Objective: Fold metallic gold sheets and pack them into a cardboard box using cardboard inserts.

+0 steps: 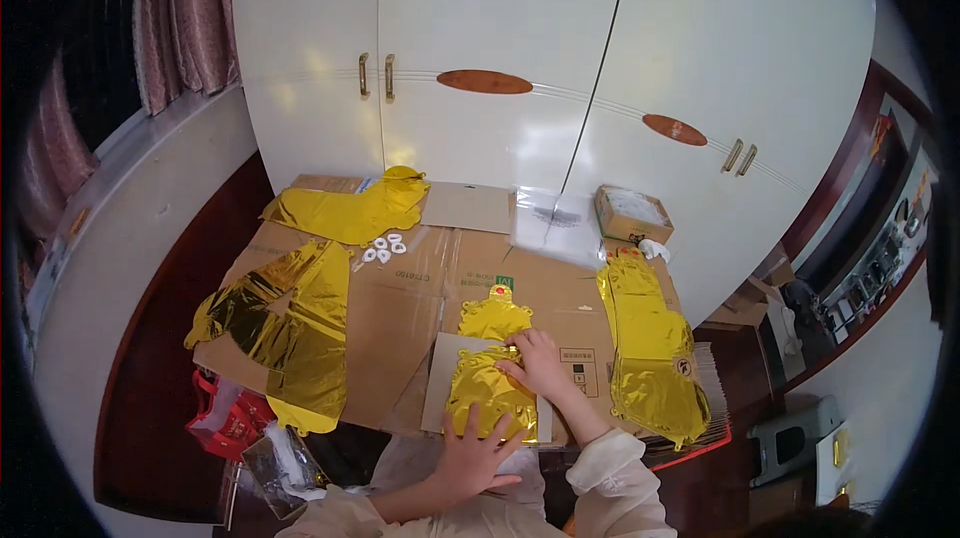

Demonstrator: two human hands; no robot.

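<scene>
In front of me a gold foil balloon (490, 388), flat and uninflated, lies over a white card sheet (438, 388). Its upper part, with a red spot at the tip, extends past the card's far edge onto the cardboard. My left hand (472, 458) rests at the foil's near edge, fingers spread across it. Farther up, my right hand (540, 363) lies on the foil's right side near a narrow crease, thumb and fingers apart. More flat gold foil pieces surround the work: a large one (310, 338) at left, another (370, 208) at far left, and a stack (650, 358) at right.
Flattened cardboard (400, 308) covers the table. Several small white rings (382, 250) lie near the far-left foil. Clear plastic bags (550, 223) and an open box (633, 215) stand at the back. A red bag (225, 418) hangs low left; a grey stool (795, 438) stands right.
</scene>
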